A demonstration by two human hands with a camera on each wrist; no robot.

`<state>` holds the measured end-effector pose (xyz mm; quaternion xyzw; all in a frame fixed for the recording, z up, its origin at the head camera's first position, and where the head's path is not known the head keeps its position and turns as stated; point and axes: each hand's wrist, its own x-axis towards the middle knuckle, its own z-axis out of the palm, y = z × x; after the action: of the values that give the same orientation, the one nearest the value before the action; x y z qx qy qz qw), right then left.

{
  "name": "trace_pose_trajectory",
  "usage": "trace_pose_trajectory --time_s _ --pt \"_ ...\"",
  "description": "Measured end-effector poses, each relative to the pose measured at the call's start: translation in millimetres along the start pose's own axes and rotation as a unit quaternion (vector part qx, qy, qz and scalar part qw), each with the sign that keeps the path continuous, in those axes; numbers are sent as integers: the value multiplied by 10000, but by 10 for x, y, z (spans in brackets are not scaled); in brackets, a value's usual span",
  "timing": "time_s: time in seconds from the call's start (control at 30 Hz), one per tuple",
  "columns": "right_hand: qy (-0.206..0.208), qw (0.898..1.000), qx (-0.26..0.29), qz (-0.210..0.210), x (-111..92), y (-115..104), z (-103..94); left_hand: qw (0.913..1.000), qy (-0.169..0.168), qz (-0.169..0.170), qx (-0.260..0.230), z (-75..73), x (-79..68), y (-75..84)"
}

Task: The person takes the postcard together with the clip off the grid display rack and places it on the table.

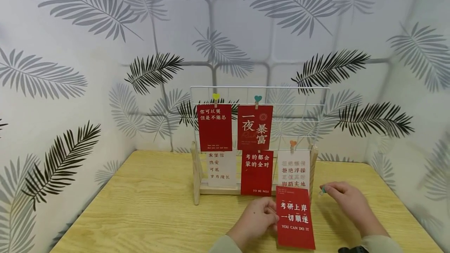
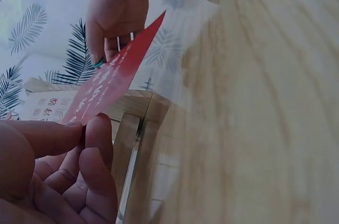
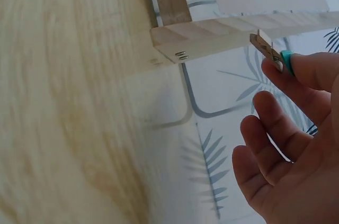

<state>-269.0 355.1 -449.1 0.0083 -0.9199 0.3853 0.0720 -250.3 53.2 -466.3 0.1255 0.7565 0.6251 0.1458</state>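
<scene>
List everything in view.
Table: 1, yellow wood, below
Wall: 1, leaf-patterned grey, behind
Rack: 1, white and wooden, on table
Hung cards: 3, red, rack's upper left, upper middle, lower middle
White cards: 2, white, rack's lower left, lower right
Clips: at least 3, yellow, teal, orange, card tops
Held card: 1, red, before rack
Held clip: 1, teal, right of card
Wrist device: 1, black, right wrist
Sleeves: 2, pale green, wrists
Left grip: 1, pinching held card
Right grip: 1, pinching held clip
</scene>
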Motion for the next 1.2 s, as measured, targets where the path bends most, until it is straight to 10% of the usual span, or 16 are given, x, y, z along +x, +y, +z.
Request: trace_pose_trajectory --time_s 1.2 --pt "-602 9943 -874 -35 78 254 238 9979 -122 -609 182 4 11 -56"
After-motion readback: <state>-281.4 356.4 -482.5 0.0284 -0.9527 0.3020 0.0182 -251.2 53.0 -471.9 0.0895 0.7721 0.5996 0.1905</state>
